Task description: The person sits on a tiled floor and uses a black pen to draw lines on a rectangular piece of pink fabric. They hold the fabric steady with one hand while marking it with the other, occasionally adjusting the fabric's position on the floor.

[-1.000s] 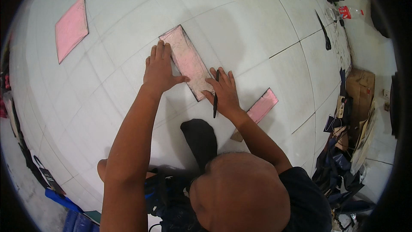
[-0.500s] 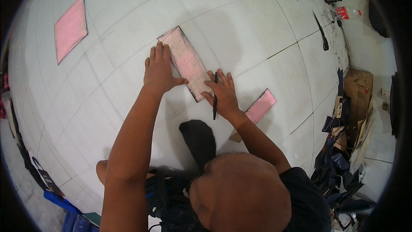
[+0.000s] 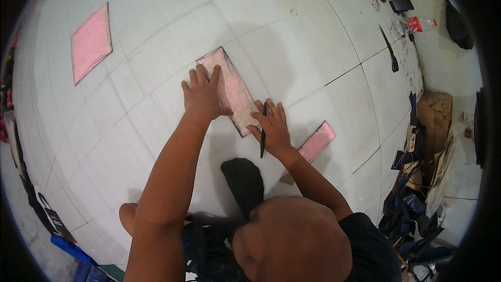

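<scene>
A long pink rectangular piece with dark edges (image 3: 235, 90) lies flat on the pale tiled floor (image 3: 172, 141). My left hand (image 3: 203, 94) rests at its left side, fingers spread, with the index fingertip on its surface and the thumb by its lower left edge. At its near right end is my right hand (image 3: 275, 131), fingers lying partly on the piece. A slim black pen (image 3: 262, 149) is held between the fingers of that hand. A smaller pink strip (image 3: 317, 142) lies beside my right forearm, partly covered by it.
A pink four-sided piece (image 3: 93, 44) lies at far left. Scissors (image 3: 390, 52), a plastic bottle (image 3: 415, 24) and a dark phone-like object (image 3: 401, 5) are at far right. A cardboard box (image 3: 434, 120) and dark clutter line the right side. My dark-socked foot (image 3: 242, 177) is near the piece.
The view has shifted, so the scene sits a little lower. My left fingers have spread, the index finger moving right onto the pink piece. My right hand still holds the pen.
</scene>
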`<act>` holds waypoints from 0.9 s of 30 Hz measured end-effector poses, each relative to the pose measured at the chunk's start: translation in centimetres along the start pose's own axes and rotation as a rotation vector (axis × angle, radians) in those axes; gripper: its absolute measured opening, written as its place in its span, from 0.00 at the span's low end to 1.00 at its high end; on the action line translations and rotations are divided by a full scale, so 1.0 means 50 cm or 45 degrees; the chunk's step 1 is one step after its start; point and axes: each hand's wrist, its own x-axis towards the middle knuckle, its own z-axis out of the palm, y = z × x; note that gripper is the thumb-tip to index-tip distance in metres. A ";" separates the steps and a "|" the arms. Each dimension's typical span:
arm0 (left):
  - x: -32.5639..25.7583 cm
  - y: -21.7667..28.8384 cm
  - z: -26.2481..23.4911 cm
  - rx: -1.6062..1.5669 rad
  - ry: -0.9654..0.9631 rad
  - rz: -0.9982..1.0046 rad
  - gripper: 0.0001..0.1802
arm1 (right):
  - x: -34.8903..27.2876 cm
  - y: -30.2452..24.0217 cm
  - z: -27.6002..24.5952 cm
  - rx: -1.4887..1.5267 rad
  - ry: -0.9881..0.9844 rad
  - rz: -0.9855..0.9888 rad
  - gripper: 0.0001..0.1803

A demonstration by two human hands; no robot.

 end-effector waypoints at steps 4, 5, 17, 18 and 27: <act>0.010 -0.005 0.019 0.005 0.090 0.091 0.77 | 0.005 -0.009 -0.002 0.001 0.025 -0.011 0.24; 0.015 -0.008 0.021 -0.010 0.077 0.103 0.77 | 0.010 -0.013 -0.006 0.007 0.027 -0.014 0.24; 0.026 0.015 -0.003 0.100 -0.012 0.094 0.80 | 0.362 0.011 -0.028 0.579 0.240 0.186 0.16; 0.024 0.020 -0.007 0.115 0.008 0.105 0.81 | 0.383 0.011 -0.031 0.550 0.204 0.211 0.15; 0.028 0.017 0.002 0.181 -0.015 0.070 0.81 | 0.426 0.024 0.008 0.442 0.054 0.135 0.15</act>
